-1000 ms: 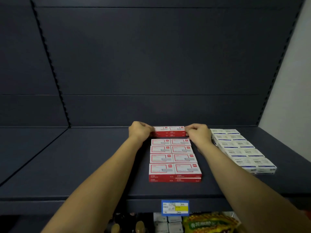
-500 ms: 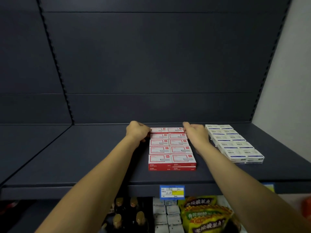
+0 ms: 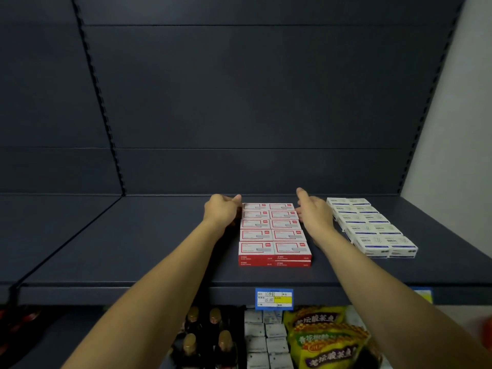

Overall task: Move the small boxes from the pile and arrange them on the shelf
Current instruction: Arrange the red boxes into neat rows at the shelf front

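While both hands flank the far end of the red boxes [image 3: 274, 233], the step in hand appears to be squaring up a block already set down on the shelf [image 3: 149, 235]. The boxes lie in two columns, apparently two layers deep at the front. The left hand [image 3: 222, 210] rests against the block's left rear corner, fingers loosely curled, gripping nothing. The right hand [image 3: 311, 211] sits at the right rear edge, fingers extended and relaxed, holding nothing. The next move likely calls for drawing both hands back to fetch more boxes from the pile, which is out of view. White boxes [image 3: 372, 227] with blue print stand in a similar block to the right. Print on all boxes is too small to read. A blue-and-yellow price tag [image 3: 274, 299] hangs on the shelf edge; its figures are illegible. Yellow packets [image 3: 324, 339] below carry Chinese characters, possibly "老坛酸菜".
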